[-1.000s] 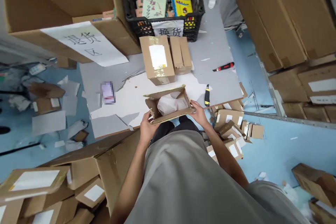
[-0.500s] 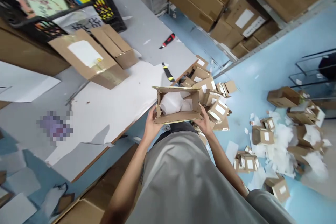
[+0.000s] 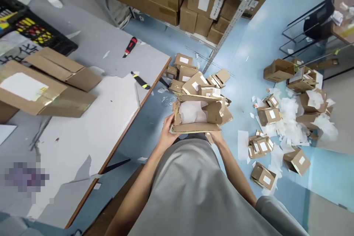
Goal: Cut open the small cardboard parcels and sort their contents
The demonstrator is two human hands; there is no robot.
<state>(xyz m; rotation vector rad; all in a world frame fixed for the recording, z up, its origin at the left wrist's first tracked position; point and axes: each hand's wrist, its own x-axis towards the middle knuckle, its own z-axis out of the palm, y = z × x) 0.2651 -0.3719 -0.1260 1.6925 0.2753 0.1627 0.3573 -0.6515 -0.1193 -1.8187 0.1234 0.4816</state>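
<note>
An opened cardboard box (image 3: 197,128) is held in front of my waist, its open top facing me. White foam wrap (image 3: 190,111) lies inside, mostly toward the left; whether it covers anything is hidden. My left hand (image 3: 167,132) is closed around the box's left end. At the lower right, my right hand (image 3: 216,136) grips the box, its fingers largely hidden beneath. A torn flap (image 3: 226,115) sticks out at the box's right end. Left of the box, a black-and-yellow utility knife (image 3: 140,80) and a red-and-black one (image 3: 129,47) lie on the table.
The table (image 3: 110,99) runs along my left, bearing cardboard boxes (image 3: 66,105) and a black crate (image 3: 52,37). Discarded boxes (image 3: 190,77) lie on the floor ahead. Scattered foam sheets (image 3: 289,118) and more boxes cover the floor at right. A metal shelf (image 3: 235,14) holds cartons.
My view has swung to the right, so the table and knives sit farther left. The box has turned away from the table with my hands, and its right flap now stands out.
</note>
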